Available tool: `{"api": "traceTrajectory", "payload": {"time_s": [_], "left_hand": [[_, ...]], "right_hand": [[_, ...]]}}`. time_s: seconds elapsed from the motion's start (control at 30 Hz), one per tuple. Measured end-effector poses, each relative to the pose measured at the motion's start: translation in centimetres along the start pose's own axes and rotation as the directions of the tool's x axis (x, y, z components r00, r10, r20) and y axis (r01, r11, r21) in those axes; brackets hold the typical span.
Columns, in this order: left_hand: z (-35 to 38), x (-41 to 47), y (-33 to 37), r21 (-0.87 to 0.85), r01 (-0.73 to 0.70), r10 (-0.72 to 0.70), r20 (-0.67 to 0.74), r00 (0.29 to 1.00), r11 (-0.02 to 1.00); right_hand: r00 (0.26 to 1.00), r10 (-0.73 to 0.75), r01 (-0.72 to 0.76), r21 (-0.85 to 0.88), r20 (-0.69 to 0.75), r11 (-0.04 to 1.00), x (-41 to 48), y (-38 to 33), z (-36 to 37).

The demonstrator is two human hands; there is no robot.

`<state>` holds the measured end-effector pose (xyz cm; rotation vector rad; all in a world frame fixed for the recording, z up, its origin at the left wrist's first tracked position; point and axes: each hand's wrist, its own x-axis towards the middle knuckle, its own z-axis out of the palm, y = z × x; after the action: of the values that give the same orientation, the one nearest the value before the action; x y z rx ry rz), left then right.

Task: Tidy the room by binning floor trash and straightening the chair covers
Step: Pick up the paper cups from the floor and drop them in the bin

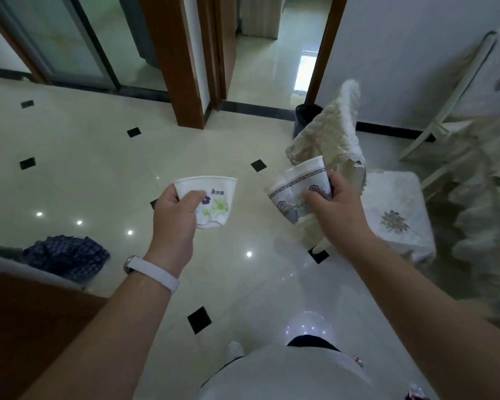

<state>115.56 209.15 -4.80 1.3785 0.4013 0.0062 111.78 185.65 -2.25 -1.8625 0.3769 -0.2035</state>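
Trash is gathered but unbinned: the left hand [173, 217] grips a cup [214, 197], the right hand [337, 206] grips cups [296, 183], bin [305, 118] ahead, chair cover [329, 134] beyond looking rumpled.

A white watch strap [153, 274] circles the left wrist; both forearms are bare; a pale shirt [286, 376] covers the torso.

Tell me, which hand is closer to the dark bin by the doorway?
Right. The right hand, holding patterned cups, sits nearly in line with the bin; the left hand, holding a flowered cup, is off to the bin's left.
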Motion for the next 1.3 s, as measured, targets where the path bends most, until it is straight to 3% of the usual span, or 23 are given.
{"api": "traceTrajectory", "payload": {"time_s": [0.33, 0.67, 0.97, 1.3], "left_hand": [[5.4, 10.5, 0.7, 0.058, 0.025, -0.029, 0.085, 0.996, 0.998], [15.7, 23.4, 4.2, 0.182, 0.001, -0.011, 0.057, 0.998, 0.983], [27.7, 31.8, 7.3, 0.163, -0.066, 0.035, 0.189, 0.981, 0.984], [34.5, 39.7, 7.0, 0.169, -0.013, -0.039, 0.3, 0.953, 0.986]], "right_hand": [[0.987, 0.048, -0.048, 0.004, -0.154, 0.999, 9.9, 0.8, 0.6], [0.979, 0.179, -0.162, 0.165, -0.094, 0.973, 27.1, 2.5, 1.9], [0.966, 0.161, -0.125, 0.178, -0.201, 0.976, 39.0, 1.8, -2.7], [0.936, 0.217, -0.185, 0.137, -0.276, 0.973, 46.3, 2.6, -2.6]]}}
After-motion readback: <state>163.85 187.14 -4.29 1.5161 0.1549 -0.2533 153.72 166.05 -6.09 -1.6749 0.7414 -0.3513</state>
